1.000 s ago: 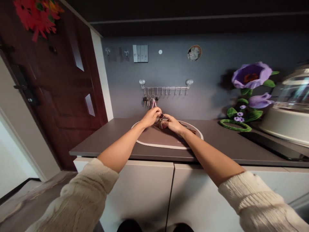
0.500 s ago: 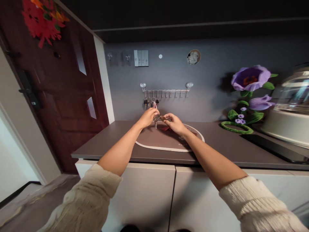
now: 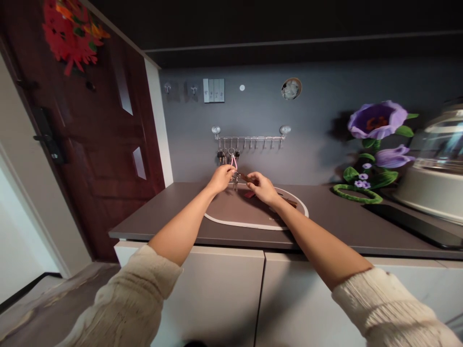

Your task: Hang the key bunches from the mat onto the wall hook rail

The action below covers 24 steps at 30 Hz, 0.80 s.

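Observation:
My left hand (image 3: 220, 180) pinches a bunch of keys (image 3: 236, 185) over the mat; the metal keys dangle below my fingertips. Between finger and thumb my right hand (image 3: 264, 188) holds a narrow brown piece (image 3: 246, 179), leather-like, its left end meeting the keys. Whether the two are joined is too small to make out. Under both hands lies a brown oval mat (image 3: 231, 212) with a pale rim. Several brown and reddish items (image 3: 288, 201) rest on it, partly behind my right hand and forearm.
Behind my hands, a hook rail (image 3: 253, 139) is mounted on the grey wall, with several keys (image 3: 221, 156) and a pink strap (image 3: 233, 162) on its left hooks. Purple fabric flowers (image 3: 378, 120) and a glass-topped appliance (image 3: 434, 188) stand right. A dark red door (image 3: 104, 144) is left.
The brown piece in my right hand shows more clearly, angled against the keys. My hands stay close together. The whole view has shifted slightly down and right.

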{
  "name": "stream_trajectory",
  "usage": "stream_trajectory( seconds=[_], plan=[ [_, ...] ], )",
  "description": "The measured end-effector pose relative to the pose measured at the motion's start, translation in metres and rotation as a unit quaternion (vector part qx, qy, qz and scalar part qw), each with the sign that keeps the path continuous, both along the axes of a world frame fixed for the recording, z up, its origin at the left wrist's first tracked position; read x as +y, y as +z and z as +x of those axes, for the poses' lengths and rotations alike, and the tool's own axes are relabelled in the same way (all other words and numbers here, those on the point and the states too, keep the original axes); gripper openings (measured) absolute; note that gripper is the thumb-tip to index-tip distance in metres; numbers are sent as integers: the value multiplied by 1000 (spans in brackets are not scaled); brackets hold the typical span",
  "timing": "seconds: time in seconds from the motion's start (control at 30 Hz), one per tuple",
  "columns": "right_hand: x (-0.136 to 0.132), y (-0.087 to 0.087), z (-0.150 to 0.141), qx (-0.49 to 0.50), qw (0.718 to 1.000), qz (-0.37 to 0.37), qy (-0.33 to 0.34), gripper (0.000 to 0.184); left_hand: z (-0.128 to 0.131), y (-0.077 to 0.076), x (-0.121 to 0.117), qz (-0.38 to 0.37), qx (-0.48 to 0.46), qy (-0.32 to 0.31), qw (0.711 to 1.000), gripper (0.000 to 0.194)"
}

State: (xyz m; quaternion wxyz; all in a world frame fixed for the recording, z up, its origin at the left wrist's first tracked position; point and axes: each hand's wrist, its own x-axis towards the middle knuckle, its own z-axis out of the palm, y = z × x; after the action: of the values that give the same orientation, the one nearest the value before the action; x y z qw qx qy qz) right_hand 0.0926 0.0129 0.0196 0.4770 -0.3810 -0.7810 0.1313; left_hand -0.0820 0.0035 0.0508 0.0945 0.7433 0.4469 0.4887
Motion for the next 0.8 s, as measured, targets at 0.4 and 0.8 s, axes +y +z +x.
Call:
stream_trajectory(
  seconds=[0.4, 0.8],
  plan=[
    [-11, 6, -2, -66, 985, 108, -114, 30, 5, -3, 1, -16, -44, -33, 998, 19],
    [-9, 5, -4, -54, 990, 106, -74, 20, 10, -3, -9, 26, 27, -63, 997, 17]
  ],
)
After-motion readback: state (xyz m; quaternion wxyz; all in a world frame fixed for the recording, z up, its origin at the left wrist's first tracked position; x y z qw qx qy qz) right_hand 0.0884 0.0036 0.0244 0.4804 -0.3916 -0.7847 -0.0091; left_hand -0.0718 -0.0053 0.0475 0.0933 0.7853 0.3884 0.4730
